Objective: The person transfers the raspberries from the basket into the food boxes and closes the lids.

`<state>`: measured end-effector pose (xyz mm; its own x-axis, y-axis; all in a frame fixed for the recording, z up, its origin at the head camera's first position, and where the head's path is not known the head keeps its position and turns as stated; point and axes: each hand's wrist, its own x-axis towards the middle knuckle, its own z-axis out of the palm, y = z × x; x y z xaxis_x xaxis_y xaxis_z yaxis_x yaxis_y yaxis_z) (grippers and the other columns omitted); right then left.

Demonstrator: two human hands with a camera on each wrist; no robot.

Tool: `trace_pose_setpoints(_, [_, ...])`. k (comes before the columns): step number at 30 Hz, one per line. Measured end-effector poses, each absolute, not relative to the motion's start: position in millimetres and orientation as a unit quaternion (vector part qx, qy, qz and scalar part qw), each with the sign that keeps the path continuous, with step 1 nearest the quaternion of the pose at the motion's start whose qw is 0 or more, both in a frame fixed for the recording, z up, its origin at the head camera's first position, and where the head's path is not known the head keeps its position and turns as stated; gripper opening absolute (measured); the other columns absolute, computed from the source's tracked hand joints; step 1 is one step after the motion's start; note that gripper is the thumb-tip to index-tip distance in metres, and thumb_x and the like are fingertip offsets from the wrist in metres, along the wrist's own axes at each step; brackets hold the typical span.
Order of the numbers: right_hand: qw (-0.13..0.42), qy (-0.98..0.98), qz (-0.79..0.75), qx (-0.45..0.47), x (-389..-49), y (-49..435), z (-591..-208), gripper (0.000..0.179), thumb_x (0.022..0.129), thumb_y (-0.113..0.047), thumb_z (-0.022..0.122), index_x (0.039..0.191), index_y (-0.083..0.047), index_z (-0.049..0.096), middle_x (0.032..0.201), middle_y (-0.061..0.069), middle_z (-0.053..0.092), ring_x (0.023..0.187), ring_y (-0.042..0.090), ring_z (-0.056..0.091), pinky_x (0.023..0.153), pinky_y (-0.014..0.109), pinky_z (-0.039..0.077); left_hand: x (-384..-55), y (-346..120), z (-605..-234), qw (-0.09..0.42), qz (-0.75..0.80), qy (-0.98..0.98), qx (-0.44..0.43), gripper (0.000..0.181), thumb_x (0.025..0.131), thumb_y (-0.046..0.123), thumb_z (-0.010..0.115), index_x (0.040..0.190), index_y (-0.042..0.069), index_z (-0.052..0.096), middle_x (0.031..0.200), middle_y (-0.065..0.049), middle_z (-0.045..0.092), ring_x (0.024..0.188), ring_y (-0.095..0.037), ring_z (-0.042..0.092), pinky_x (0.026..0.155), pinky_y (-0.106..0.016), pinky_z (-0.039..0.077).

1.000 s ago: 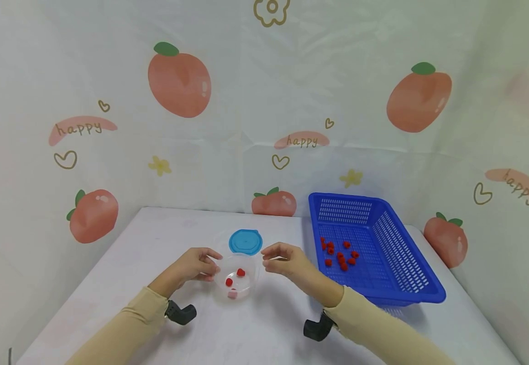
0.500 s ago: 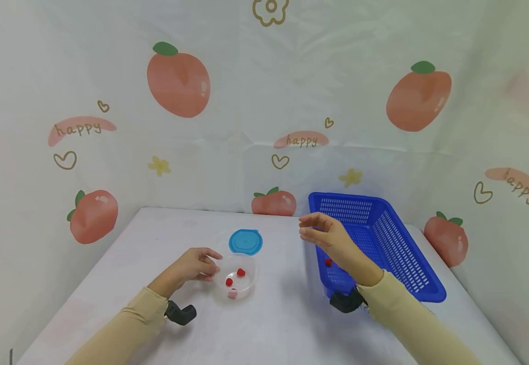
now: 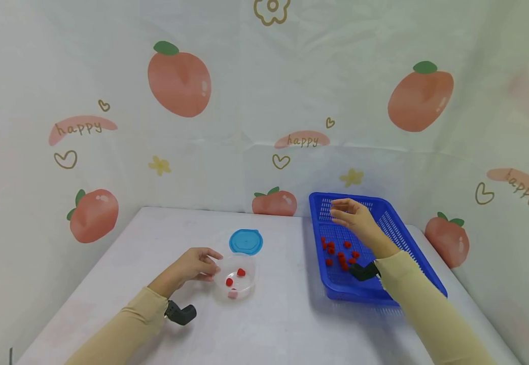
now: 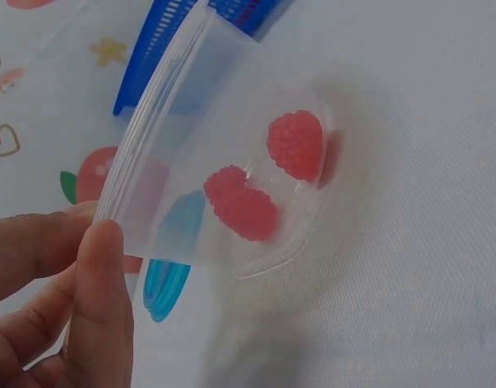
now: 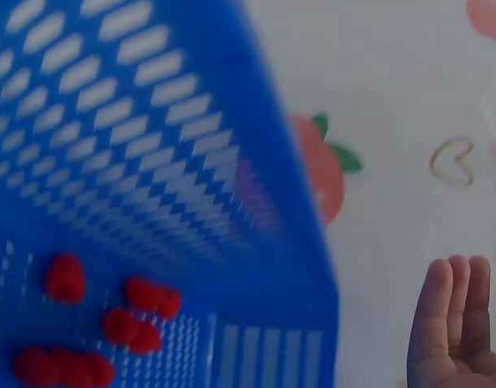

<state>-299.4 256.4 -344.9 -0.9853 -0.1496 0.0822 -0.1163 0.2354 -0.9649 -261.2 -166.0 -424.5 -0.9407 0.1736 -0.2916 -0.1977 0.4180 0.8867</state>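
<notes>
A clear plastic tub point(image 3: 248, 285) stands on the table, holding 3 red raspberries point(image 4: 296, 145). My left hand point(image 3: 196, 264) pinches the tub's rim between thumb and fingers at its left side. Over the back part of a blue plastic basket point(image 3: 346, 294) is my right hand point(image 3: 357, 223), its fingers extended and nothing between them. Several raspberries point(image 3: 341, 256) lie on the basket floor, below and in front of that hand. In the right wrist view, the fingers point(image 5: 431, 323) show straight beside the basket's wall.
A blue lid point(image 3: 246, 242) lies flat on the white table point(image 3: 264, 329), just behind the tub. A printed white curtain point(image 3: 227, 101) hangs behind the table. The basket's raised rim stands on the right side.
My right hand has moved from beside the tub to the right and back, ending over the basket. The left hand and the tub have stayed in place.
</notes>
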Motion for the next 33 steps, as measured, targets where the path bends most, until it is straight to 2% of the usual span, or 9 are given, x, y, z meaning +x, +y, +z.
trace_pose_setpoints(4, [0.012, 0.815, -0.576, -0.064, -312.4, 275.5, -357.4, 0.052, 0.095, -0.026, 0.061, 0.136, 0.003, 0.044, 0.138, 0.026, 0.043, 0.12, 0.029, 0.053, 0.102, 0.041, 0.047, -262.0, -165.8, -425.7, 0.169, 0.538, 0.826, -0.009, 0.036, 0.083, 0.004, 0.072, 0.118, 0.0, 0.061, 0.085, -0.009, 0.063, 0.066, -0.016, 0.061, 0.065, -0.027, 0.059])
trace_pose_setpoints(6, [0.01, 0.822, -0.567, -0.054, -317.7, 285.3, -363.8, 0.053, 0.096, -0.024, 0.06, 0.137, 0.006, 0.042, 0.137, 0.027, 0.044, 0.124, 0.037, 0.05, 0.102, 0.044, 0.047, -261.8, -165.5, -425.5, 0.168, 0.536, 0.827, -0.011, 0.036, 0.083, 0.003, 0.072, 0.118, 0.001, 0.062, 0.085, -0.009, 0.063, 0.066, -0.016, 0.061, 0.065, -0.028, 0.059])
trace_pose_setpoints(9, [0.014, 0.835, -0.549, -0.034, -323.0, 299.0, -373.0, 0.052, 0.097, -0.022, 0.058, 0.137, 0.008, 0.041, 0.133, 0.026, 0.048, 0.125, 0.042, 0.049, 0.099, 0.042, 0.05, -261.4, -165.3, -425.3, 0.169, 0.534, 0.828, -0.014, 0.036, 0.084, 0.004, 0.072, 0.118, 0.001, 0.062, 0.085, -0.01, 0.063, 0.066, -0.017, 0.061, 0.065, -0.028, 0.059])
trace_pose_setpoints(13, [0.039, 0.849, -0.526, -0.013, -324.2, 313.4, -381.9, 0.048, 0.098, -0.018, 0.057, 0.134, 0.01, 0.043, 0.128, 0.023, 0.054, 0.121, 0.041, 0.052, 0.098, 0.044, 0.051, -261.0, -165.3, -425.0, 0.171, 0.531, 0.83, -0.013, 0.036, 0.084, 0.005, 0.073, 0.118, 0.002, 0.062, 0.085, -0.009, 0.063, 0.066, -0.017, 0.061, 0.065, -0.028, 0.059])
trace_pose_setpoints(18, [0.091, 0.86, -0.501, 0.008, -322.7, 323.1, -389.2, 0.043, 0.095, -0.01, 0.059, 0.128, 0.014, 0.047, 0.114, 0.017, 0.063, 0.107, 0.033, 0.061, 0.093, 0.044, 0.054, -261.3, -165.6, -424.5, 0.171, 0.531, 0.83, -0.01, 0.038, 0.083, 0.007, 0.074, 0.118, 0.002, 0.062, 0.086, -0.01, 0.063, 0.067, -0.017, 0.061, 0.066, -0.028, 0.059])
trace_pose_setpoints(23, [0.157, 0.864, -0.477, 0.034, -319.7, 325.3, -395.6, 0.036, 0.094, -0.008, 0.06, 0.122, 0.013, 0.052, 0.11, 0.019, 0.065, 0.096, 0.027, 0.062, 0.09, 0.044, 0.055, -261.7, -166.3, -424.3, 0.173, 0.532, 0.829, -0.008, 0.038, 0.084, 0.006, 0.073, 0.119, 0.001, 0.061, 0.085, -0.009, 0.063, 0.067, -0.017, 0.061, 0.066, -0.028, 0.059])
trace_pose_setpoints(27, [0.196, 0.856, -0.476, 0.05, -318.9, 326.4, -398.5, 0.029, 0.094, -0.008, 0.06, 0.117, 0.009, 0.056, 0.109, 0.017, 0.066, 0.097, 0.028, 0.061, 0.092, 0.047, 0.054, -262.0, -166.5, -423.9, 0.175, 0.536, 0.826, -0.007, 0.038, 0.085, 0.005, 0.072, 0.12, 0.0, 0.06, 0.085, -0.009, 0.063, 0.067, -0.016, 0.061, 0.066, -0.028, 0.059])
trace_pose_setpoints(33, [0.231, 0.859, -0.452, 0.063, -315.9, 325.9, -396.3, 0.024, 0.093, -0.005, 0.06, 0.114, 0.006, 0.058, 0.107, 0.015, 0.068, 0.107, 0.035, 0.061, 0.093, 0.05, 0.052, -262.1, -166.8, -424.3, 0.176, 0.535, 0.827, -0.006, 0.038, 0.085, 0.005, 0.071, 0.121, 0.0, 0.06, 0.086, -0.01, 0.062, 0.067, -0.017, 0.061, 0.066, -0.027, 0.059])
